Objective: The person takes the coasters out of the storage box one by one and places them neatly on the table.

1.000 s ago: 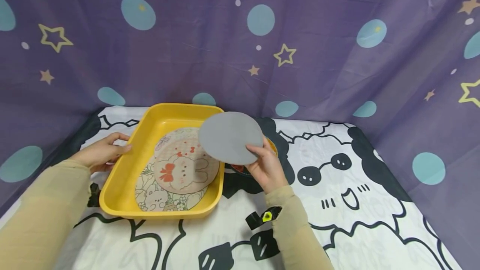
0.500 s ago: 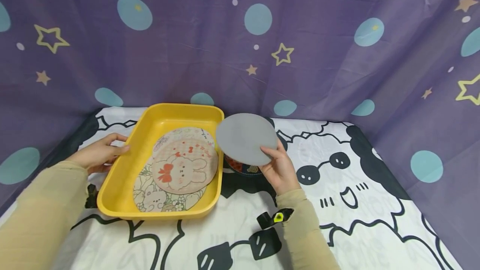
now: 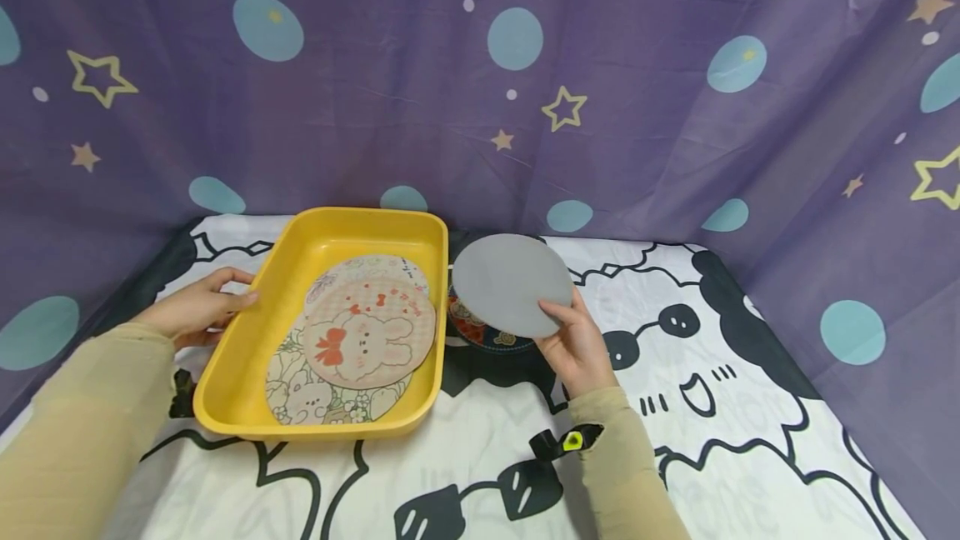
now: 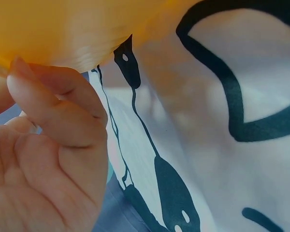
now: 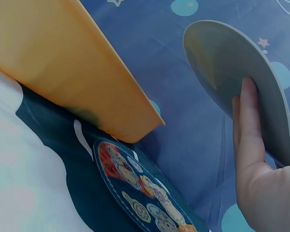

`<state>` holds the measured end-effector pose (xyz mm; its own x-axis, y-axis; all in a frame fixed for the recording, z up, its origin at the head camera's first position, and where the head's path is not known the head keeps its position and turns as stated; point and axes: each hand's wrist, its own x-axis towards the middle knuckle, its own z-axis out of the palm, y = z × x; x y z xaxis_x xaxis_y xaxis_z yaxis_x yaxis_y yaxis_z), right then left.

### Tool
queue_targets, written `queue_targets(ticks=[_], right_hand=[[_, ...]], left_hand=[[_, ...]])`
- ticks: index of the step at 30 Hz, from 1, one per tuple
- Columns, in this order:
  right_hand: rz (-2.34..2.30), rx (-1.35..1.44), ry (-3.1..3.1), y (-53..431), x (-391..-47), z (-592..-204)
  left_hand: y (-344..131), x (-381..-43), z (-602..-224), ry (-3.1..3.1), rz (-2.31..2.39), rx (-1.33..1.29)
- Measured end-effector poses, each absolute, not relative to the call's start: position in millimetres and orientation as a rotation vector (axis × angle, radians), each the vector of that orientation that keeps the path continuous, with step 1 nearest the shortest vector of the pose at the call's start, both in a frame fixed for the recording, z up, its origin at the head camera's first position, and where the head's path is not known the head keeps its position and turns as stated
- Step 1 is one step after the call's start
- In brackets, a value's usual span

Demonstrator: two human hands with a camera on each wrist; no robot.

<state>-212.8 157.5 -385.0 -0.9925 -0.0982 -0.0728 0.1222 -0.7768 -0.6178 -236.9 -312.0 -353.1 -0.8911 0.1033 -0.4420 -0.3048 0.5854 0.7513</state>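
My right hand (image 3: 577, 348) pinches a grey round mat (image 3: 506, 282) by its near right edge, thumb on the grey face and fingers underneath. The mat is raised and tilted. Below it lies a dark blue round mat (image 5: 145, 193) with colourful cartoon prints, partly hidden by the grey one in the head view. At the left, my left hand (image 3: 198, 307) holds the left rim of a yellow plastic tub (image 3: 322, 432). Fingertips (image 4: 21, 72) curl up under that rim in the left wrist view. Inside the tub, a pink rabbit mat (image 3: 375, 340) overlaps a pale floral mat (image 3: 300, 402).
A white cloth (image 3: 465, 448) with black cartoon drawings covers the table. Right behind it hangs a purple curtain (image 3: 637, 148) with stars and dots. The tub's right wall stands beside the dark blue mat.
My right hand has carried the grey mat rightward, away from over the tub's edge to above the dark blue mat. The left hand and tub have stayed nearly still.
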Motion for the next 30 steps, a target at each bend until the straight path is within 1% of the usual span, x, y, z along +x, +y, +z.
queue_targets(ticks=[30], right_hand=[[-2.903,0.118,1.040,195.5,-213.5,-383.6]], left_hand=[[-313.6,-240.3,-354.8,2.358,1.258,-0.168]])
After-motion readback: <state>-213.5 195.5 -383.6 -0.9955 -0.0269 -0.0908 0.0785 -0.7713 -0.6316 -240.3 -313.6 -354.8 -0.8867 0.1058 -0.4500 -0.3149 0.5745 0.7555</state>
